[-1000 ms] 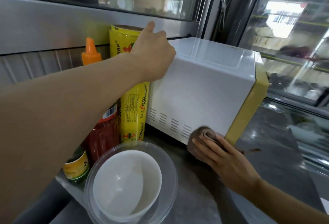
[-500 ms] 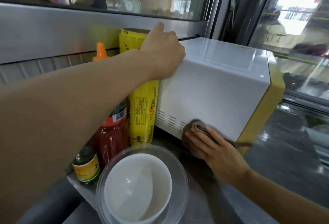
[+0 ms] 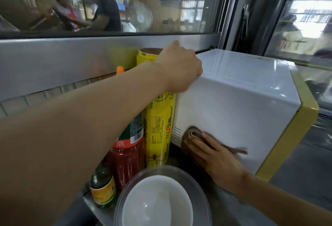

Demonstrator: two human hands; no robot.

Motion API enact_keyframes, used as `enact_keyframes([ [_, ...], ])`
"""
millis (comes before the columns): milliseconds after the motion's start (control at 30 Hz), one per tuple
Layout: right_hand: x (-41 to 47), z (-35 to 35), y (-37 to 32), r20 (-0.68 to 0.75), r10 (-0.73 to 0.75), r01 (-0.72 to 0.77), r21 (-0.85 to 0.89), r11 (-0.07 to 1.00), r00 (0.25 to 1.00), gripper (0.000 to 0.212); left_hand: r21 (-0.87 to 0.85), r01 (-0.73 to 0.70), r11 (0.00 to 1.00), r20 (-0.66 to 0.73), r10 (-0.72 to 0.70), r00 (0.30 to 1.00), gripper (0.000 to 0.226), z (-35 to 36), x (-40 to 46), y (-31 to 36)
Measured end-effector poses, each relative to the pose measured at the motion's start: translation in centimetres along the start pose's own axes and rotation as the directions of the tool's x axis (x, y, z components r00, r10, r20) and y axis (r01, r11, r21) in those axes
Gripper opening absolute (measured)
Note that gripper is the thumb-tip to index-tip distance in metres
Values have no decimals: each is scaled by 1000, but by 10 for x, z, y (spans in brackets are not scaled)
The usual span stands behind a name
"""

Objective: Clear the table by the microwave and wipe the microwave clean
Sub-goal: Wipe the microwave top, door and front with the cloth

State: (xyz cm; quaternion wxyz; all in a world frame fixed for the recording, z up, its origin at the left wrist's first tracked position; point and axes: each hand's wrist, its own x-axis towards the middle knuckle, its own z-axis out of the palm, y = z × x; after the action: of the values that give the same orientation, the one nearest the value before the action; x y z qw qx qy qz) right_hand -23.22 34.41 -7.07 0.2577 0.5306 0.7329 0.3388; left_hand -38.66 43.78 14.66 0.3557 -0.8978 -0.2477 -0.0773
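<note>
Our right hand [image 3: 213, 159], fingers flat on the brown cloth [image 3: 193, 136], has slid rearward along the microwave [image 3: 233, 103] side our left hand [image 3: 179, 69] grips, so wiping advances.

Left hand [image 3: 179, 67] curled, arm outstretched — right hand [image 3: 215, 161] flat, fingers straight.

Both forearms are bare to the frame edge, and neither grip, left [image 3: 179, 67] or right [image 3: 218, 159], wears anything.

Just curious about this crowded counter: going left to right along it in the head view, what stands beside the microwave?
Green bottle → red sauce bottle → yellow wrap roll → brown cloth under the right hand → white microwave.
</note>
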Motion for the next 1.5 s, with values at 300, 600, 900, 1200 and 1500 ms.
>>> enact_keyframes([
  [300, 41, -21, 2, -66, 0, -6, -82, 997, 998, 64, -29, 24, 999, -16, -24, 1000, 42, 1, 0, 2],
  [600, 14, -36, 32, -200, 147, -161, -53, 986, 969, 65, -49, 40, 998, -12, -40, 999, 43, 0, 0, 2],
  [900, 22, -25, 9, -101, 67, -72, -45, 996, 993, 63, -47, 47, 998, -36, -49, 998, 44, -1, -2, 2],
  [1200, 33, -32, 30, -278, 199, -211, -17, 977, 940, 64, -54, 56, 997, -50, -59, 997, 43, 0, -3, 4],
  [1500, 49, 10, -26, -98, 32, -45, -133, 990, 995, 57, -48, 79, 996, -61, -81, 995, 41, 3, -1, 5],
])
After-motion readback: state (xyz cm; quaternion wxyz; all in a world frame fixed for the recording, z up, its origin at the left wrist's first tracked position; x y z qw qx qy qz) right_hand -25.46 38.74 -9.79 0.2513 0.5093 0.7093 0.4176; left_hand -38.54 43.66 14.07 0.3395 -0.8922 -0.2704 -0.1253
